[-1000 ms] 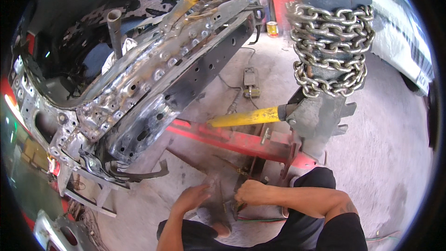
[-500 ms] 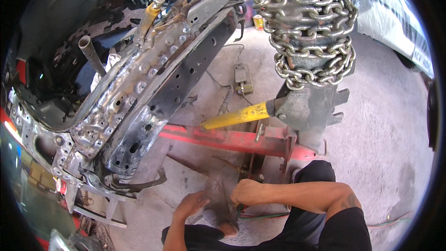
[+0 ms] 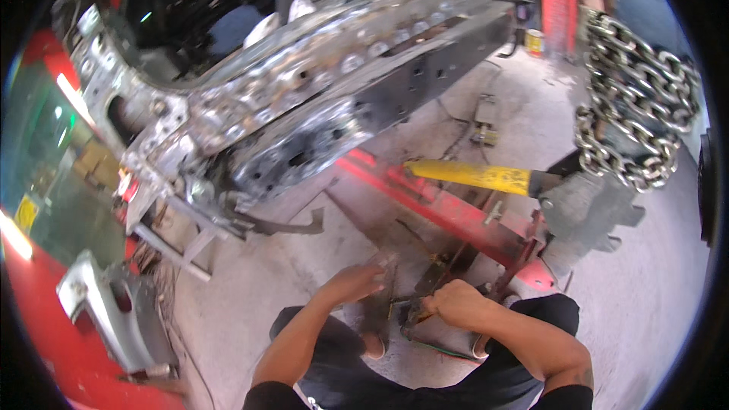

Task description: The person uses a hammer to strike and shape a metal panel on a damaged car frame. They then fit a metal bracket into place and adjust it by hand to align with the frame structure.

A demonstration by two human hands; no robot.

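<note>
My left hand [image 3: 351, 284] hovers over the floor in front of my knees. Its fingers are stretched out, slightly blurred, and nothing shows in them. Just to its right, my right hand [image 3: 458, 304] is curled closed, knuckles up, beside a dark metal fitting [image 3: 414, 311] low between my feet. Whatever its fingers grip is hidden. Beyond the hands runs a red steel beam [image 3: 448, 216] close to the floor. A yellow hydraulic ram [image 3: 474, 175] slants above it, joined to a grey steel upright [image 3: 588, 212] wrapped with heavy chain [image 3: 634, 83].
At the upper left stands a stripped car body with a bare metal rail [image 3: 380, 102]. A grey pedal unit [image 3: 484, 118] with a cable lies on the floor behind the ram. A silver body panel [image 3: 121, 315] rests at the lower left against a red surface.
My view has swung left, so the rail, beam and chain sit farther right. My right hand stays closed and low; my left hand's fingers are more extended.
</note>
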